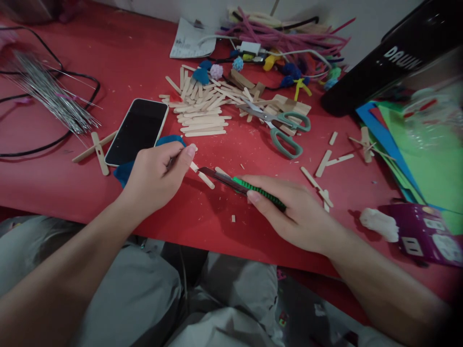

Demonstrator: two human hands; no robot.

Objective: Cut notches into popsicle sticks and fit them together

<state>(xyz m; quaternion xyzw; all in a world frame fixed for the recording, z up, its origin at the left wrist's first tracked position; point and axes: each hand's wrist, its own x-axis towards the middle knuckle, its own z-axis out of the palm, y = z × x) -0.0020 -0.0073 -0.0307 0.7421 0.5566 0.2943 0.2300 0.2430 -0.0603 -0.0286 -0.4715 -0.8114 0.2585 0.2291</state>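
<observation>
My left hand (159, 174) pinches a wooden craft stick (201, 176) that lies on the red table (144, 62), fingers closed on its near end. My right hand (289, 212) grips a green-handled utility knife (253, 189), and the blade tip rests against the stick just right of my left thumb. Small wood chips lie around the cut.
A phone (139, 130) lies face up by my left hand on a blue scrap. Behind it sit a pile of craft sticks (202, 108), green scissors (285, 127), pipe cleaners (285, 38) and pom-poms. Wires (50, 91) lie left; coloured paper (415, 159) and a purple box (427, 233) right.
</observation>
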